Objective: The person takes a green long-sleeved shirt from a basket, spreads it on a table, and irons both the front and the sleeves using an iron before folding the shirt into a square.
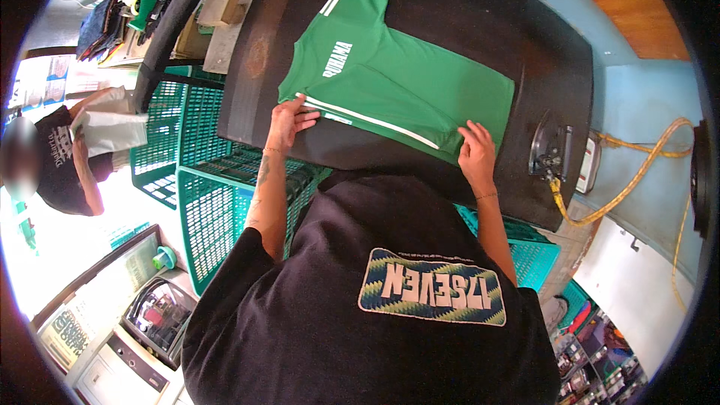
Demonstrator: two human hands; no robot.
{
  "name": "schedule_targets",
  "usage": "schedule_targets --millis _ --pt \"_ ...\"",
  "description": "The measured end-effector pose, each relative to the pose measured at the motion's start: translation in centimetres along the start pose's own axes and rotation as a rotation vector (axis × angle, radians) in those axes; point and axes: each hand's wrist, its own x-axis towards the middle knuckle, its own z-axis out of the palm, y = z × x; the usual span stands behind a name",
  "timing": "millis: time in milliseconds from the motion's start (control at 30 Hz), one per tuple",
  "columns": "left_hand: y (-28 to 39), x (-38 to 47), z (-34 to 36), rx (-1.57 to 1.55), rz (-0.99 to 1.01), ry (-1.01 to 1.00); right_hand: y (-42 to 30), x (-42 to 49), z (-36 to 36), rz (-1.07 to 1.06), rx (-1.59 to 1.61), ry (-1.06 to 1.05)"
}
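Observation:
A green jersey point(433, 73) with white stripes and white lettering lies on a black padded ironing table point(540, 39). Its far sleeve is spread out, while the near side is folded inward, with the striped sleeve lying along the near edge. My left hand point(291, 121) touches the jersey's edge near the collar, its thumb on the end of the white stripe and its fingers spread. At the hem end, my right hand point(477, 149) has thumb and fingertips on the near corner of the cloth; whether it pinches the cloth is unclear. An iron point(550, 149) stands right of the hem.
A yellow hose point(635, 180) runs from the iron towards the wall. Green plastic crates point(211, 225) stand below the table at left, another crate point(534, 261) at right. A person point(62, 152) holding pale material is at far left. Wooden boards point(233, 11) lie beyond the table's left edge.

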Motion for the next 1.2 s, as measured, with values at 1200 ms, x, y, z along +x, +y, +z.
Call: schedule_targets --millis 1200 --pt "10.0 14.7 8.7 1.355 1.038 0.115 8.4 11.4 1.3 0.272 -0.348 0.041"
